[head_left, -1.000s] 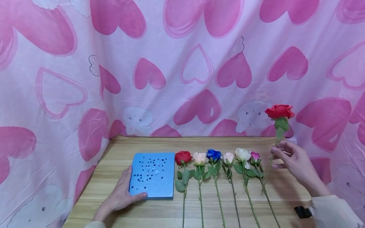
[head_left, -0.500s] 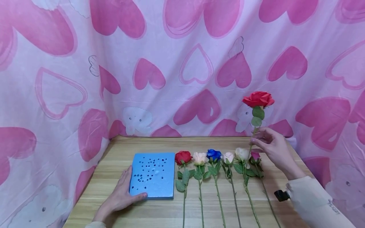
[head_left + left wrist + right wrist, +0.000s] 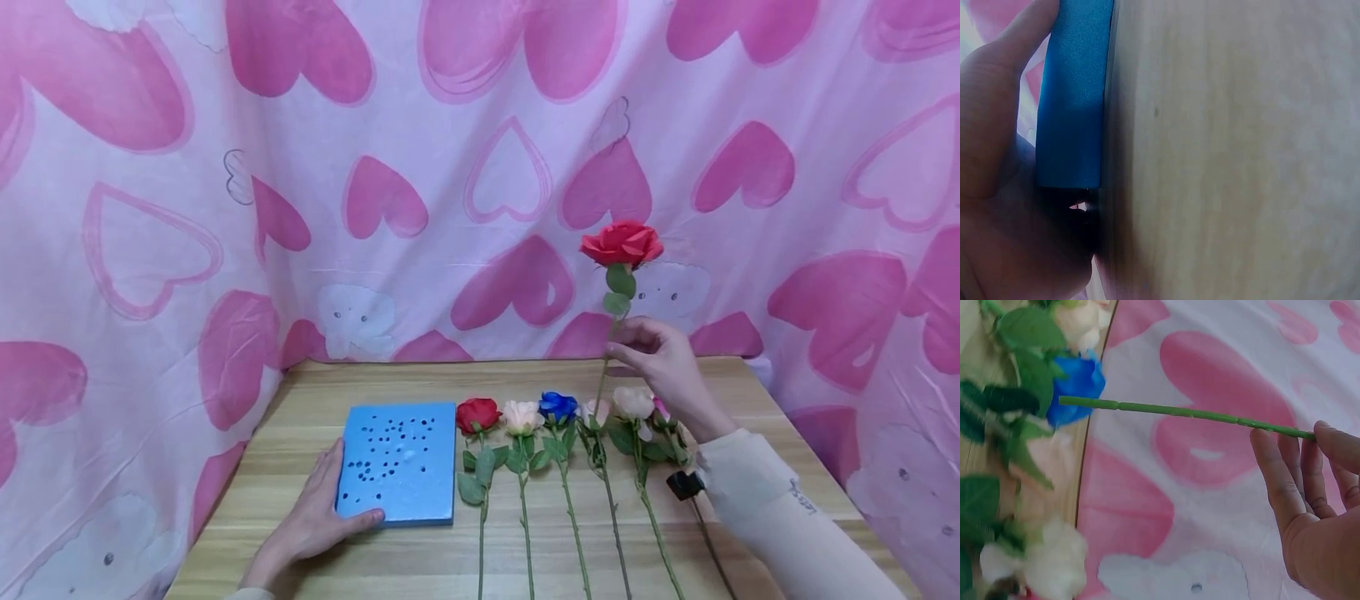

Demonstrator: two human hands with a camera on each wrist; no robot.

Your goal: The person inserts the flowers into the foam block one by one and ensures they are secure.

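Observation:
My right hand [image 3: 660, 358] pinches the stem of a red rose [image 3: 622, 246] between thumb and fingers. The rose is upright, its bloom above the hand and its stem's lower end overlapping a pale pink rose in the head view. In the right wrist view the bare green stem [image 3: 1179, 412] runs out from the fingertips, crossing a blue rose [image 3: 1075, 387]. On the left, a blue foam block [image 3: 412, 496] full of small holes lies flat on the table. My left hand [image 3: 311, 517] rests against it, straight fingers along its left side and thumb over the front edge.
Right of the block lie several roses in a row, stems toward me: another red rose [image 3: 477, 415], a cream rose [image 3: 522, 417], the blue one, pale pink, a white rose [image 3: 632, 403] and a half-hidden magenta one. A heart-patterned curtain [image 3: 510, 275] surrounds the wooden table [image 3: 405, 562].
My right hand has carried the red rose leftward and a little up, from beyond the row's right end to above the pale pink rose. The left hand stays on the block.

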